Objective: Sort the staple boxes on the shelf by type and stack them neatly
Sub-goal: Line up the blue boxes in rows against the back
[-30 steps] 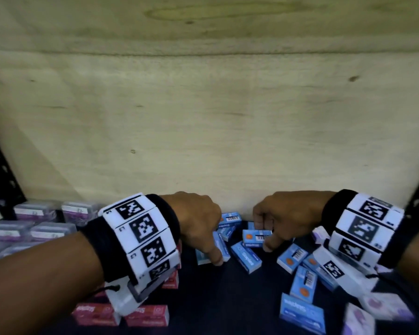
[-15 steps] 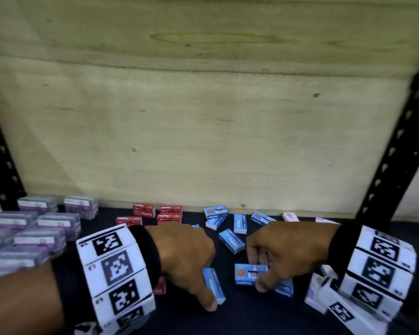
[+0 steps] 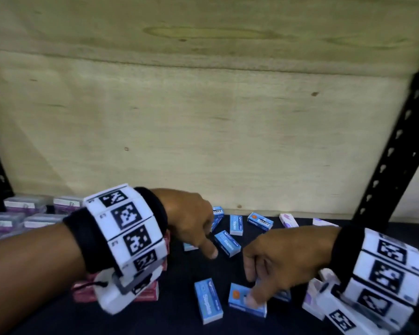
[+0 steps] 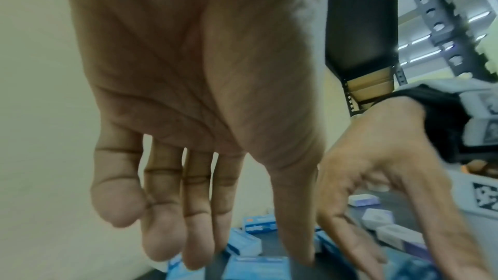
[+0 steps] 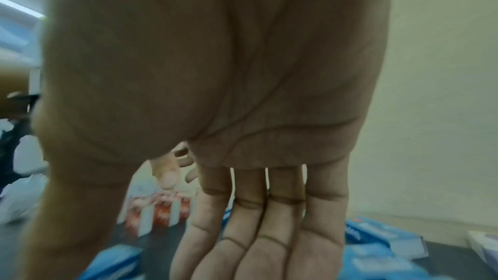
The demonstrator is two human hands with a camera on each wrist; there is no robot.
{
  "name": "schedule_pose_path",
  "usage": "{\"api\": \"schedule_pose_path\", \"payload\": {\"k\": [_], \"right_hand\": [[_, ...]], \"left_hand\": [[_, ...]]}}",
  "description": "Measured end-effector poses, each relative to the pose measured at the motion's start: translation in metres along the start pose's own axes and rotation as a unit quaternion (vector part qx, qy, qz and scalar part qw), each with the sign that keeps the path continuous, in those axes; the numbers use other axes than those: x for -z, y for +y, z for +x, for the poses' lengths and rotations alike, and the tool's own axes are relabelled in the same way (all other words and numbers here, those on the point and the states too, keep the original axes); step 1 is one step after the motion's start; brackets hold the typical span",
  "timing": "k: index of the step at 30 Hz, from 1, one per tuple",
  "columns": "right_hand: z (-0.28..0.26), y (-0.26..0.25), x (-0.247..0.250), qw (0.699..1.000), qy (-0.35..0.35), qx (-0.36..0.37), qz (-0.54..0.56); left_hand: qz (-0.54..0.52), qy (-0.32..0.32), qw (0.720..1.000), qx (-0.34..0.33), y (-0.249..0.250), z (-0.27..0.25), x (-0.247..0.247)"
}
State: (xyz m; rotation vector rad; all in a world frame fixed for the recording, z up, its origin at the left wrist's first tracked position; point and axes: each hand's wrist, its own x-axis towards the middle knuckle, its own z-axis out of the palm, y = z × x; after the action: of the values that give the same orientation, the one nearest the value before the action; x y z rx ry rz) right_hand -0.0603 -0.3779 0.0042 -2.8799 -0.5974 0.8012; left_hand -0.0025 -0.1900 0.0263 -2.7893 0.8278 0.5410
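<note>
Small blue staple boxes lie scattered on the dark shelf [image 3: 179, 317]. My left hand [image 3: 203, 245] hovers over the back cluster with relaxed fingers pointing down, holding nothing; one blue box [image 3: 227, 243] lies just right of its thumb. The left wrist view shows its palm bare above more blue boxes [image 4: 242, 244]. My right hand [image 3: 250, 290] pinches a blue box with an orange dot [image 3: 238, 298], thumb on top, fingers at its far edge. Beside it another blue box [image 3: 208, 301] lies free.
Red boxes [image 3: 145, 294] sit stacked under my left wrist. Clear-lidded purple boxes [image 3: 24, 215] are lined up at far left. White-and-purple boxes [image 3: 288, 220] lie at back right and under my right wrist. A plywood back wall [image 3: 203, 141] and a black upright [image 3: 397, 151] bound the shelf.
My right hand has drawn the orange-dot box toward the front. My left hand has let go of the blue box it dragged forward and has gone back toward the rear cluster.
</note>
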Motion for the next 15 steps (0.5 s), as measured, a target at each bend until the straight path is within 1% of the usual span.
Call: {"api": "schedule_pose_path", "payload": {"k": [3,5,7,10,15], "right_hand": [[0.014,0.017,0.018,0.999,0.039,-0.014,0.020],[0.024,0.029,0.031,0.998,0.065,-0.023,0.003],[0.036,0.039,0.043,0.996,0.075,-0.031,-0.027],[0.054,0.049,0.054,0.994,0.072,-0.049,-0.059],[0.077,0.058,0.057,0.985,0.054,-0.085,-0.138]], "left_hand": [[0.020,0.027,0.999,0.024,-0.014,0.031,0.008],[0.026,0.036,0.998,0.041,-0.022,0.050,0.011],[0.037,0.039,0.997,0.049,-0.027,0.066,0.011],[0.039,0.037,0.997,0.055,-0.029,0.082,0.010],[0.045,0.045,0.997,0.041,-0.027,0.097,0.006]]}}
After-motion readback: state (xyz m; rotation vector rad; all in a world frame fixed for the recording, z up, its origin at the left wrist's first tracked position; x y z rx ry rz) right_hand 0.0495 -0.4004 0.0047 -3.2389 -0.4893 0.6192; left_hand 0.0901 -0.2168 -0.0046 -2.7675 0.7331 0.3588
